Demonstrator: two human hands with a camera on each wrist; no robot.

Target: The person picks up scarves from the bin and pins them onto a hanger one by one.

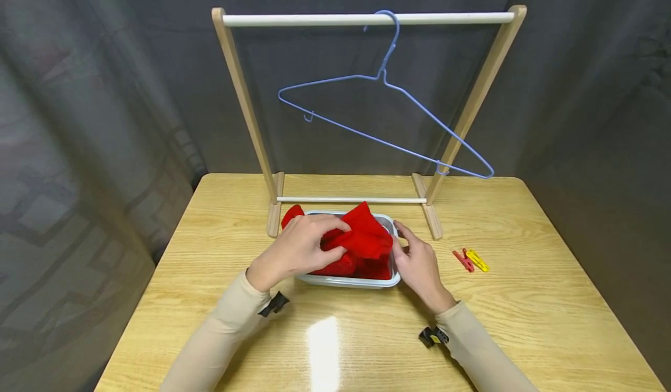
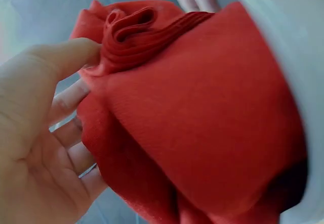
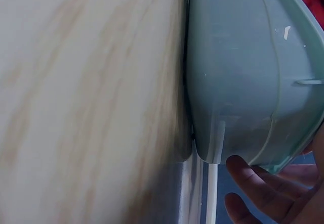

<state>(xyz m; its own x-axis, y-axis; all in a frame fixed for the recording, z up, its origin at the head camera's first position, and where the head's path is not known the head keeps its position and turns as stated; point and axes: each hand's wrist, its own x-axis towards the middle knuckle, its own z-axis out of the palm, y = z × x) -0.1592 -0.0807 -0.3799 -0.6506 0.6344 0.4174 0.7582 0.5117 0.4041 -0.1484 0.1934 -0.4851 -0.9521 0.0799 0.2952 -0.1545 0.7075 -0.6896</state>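
Note:
A light blue-grey plastic basin [image 1: 346, 283] stands on the table, holding bunched red cloth. My left hand [image 1: 299, 246] pinches a folded red cloth [image 1: 364, 235] between thumb and fingers, at the basin's left side. In the left wrist view, the thumb presses on layered folds of the cloth [image 2: 197, 107] while the other fingers lie behind it. My right hand [image 1: 419, 267] holds the basin's right rim, thumb at the top edge. Its fingers [image 3: 258, 188] are outside the basin wall [image 3: 233, 72] in the right wrist view. Whether the red cloth is one piece or more, I cannot tell.
Behind the basin stands a rack [image 1: 309, 20] with wooden legs and a white bar. A blue hanger [image 1: 362, 138] hangs tilted from that bar. To the right, a red clothespin [image 1: 463, 261] and a yellow clothespin [image 1: 477, 260] lie on the wooden table [image 1: 524, 322].

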